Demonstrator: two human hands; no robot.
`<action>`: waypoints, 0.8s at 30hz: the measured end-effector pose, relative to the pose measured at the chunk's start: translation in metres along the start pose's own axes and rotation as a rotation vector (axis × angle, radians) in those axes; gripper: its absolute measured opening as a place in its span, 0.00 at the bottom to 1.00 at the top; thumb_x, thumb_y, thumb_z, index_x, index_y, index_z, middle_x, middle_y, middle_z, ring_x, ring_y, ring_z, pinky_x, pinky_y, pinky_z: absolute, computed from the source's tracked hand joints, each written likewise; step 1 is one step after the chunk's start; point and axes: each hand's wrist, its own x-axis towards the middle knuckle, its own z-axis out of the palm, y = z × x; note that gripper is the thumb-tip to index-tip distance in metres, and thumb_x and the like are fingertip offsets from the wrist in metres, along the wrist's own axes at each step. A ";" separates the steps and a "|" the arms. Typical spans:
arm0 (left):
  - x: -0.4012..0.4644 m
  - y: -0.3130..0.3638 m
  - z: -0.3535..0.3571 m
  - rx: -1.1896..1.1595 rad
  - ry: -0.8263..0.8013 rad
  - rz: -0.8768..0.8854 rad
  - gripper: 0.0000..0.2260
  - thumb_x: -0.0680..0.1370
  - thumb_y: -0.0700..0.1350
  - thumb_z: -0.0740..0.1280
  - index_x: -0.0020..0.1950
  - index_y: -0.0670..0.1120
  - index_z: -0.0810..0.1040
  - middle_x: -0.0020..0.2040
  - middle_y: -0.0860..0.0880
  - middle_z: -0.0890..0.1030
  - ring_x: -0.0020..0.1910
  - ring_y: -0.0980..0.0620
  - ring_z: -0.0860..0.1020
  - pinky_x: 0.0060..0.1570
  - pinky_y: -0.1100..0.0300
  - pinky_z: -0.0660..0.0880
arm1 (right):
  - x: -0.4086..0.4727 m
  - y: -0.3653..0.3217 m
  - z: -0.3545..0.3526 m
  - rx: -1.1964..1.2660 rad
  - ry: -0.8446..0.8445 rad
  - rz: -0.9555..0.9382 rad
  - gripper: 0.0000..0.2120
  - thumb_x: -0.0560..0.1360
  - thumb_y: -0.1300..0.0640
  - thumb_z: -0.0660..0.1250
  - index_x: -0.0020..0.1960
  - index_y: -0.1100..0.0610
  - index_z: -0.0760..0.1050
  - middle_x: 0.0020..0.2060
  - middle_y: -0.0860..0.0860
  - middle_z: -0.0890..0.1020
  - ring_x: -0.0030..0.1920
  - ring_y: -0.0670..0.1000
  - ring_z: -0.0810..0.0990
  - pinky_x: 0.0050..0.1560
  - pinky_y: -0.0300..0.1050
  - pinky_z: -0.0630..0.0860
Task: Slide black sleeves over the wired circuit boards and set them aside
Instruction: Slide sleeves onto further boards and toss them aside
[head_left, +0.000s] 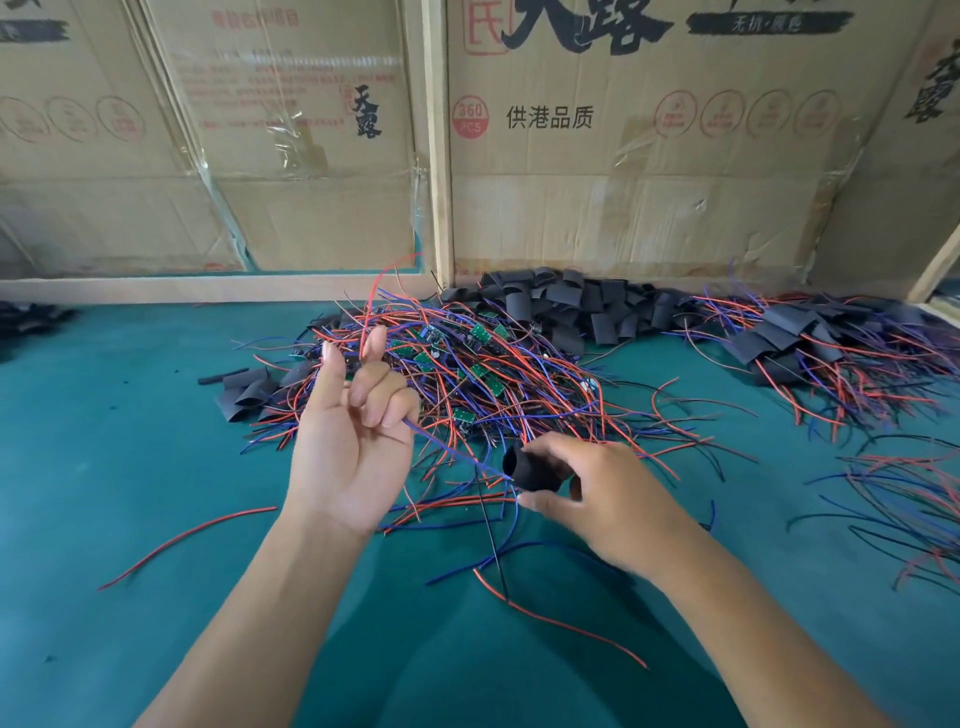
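My left hand (353, 431) is raised palm up, its curled fingers holding a bundle of red and blue wires (457, 454) that runs down to the right. My right hand (597, 493) pinches a black sleeve (532, 470), open end facing left, with the wires entering it. The circuit board on these wires is hidden. Behind my hands lies a tangled heap of wired green circuit boards (467, 369). A pile of loose black sleeves (576, 306) sits against the back wall.
A heap of sleeved boards with wires (810, 348) lies at the right. A few black sleeves (249, 392) lie left of the tangle. Loose wires trail over the green mat (130, 441). Cardboard boxes (623, 156) and a wooden frame (439, 156) close off the back.
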 end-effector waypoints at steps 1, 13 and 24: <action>0.000 0.002 0.000 -0.027 -0.012 -0.001 0.17 0.85 0.52 0.57 0.55 0.39 0.76 0.30 0.55 0.60 0.26 0.57 0.58 0.26 0.65 0.61 | -0.001 -0.001 0.001 0.015 -0.017 0.002 0.10 0.74 0.52 0.75 0.54 0.45 0.79 0.42 0.40 0.83 0.42 0.40 0.79 0.43 0.29 0.70; -0.007 -0.007 0.007 -0.093 -0.056 -0.090 0.19 0.85 0.52 0.57 0.59 0.37 0.76 0.30 0.55 0.60 0.25 0.56 0.60 0.25 0.65 0.63 | -0.001 -0.007 0.009 0.018 0.027 0.034 0.12 0.75 0.55 0.73 0.57 0.46 0.78 0.44 0.43 0.83 0.43 0.48 0.79 0.46 0.42 0.75; -0.008 -0.006 0.007 -0.097 -0.046 -0.087 0.19 0.85 0.53 0.57 0.59 0.38 0.76 0.30 0.55 0.60 0.25 0.56 0.59 0.25 0.64 0.63 | -0.001 -0.010 0.009 0.037 0.019 0.011 0.14 0.74 0.56 0.73 0.57 0.44 0.76 0.44 0.42 0.82 0.37 0.43 0.78 0.42 0.33 0.73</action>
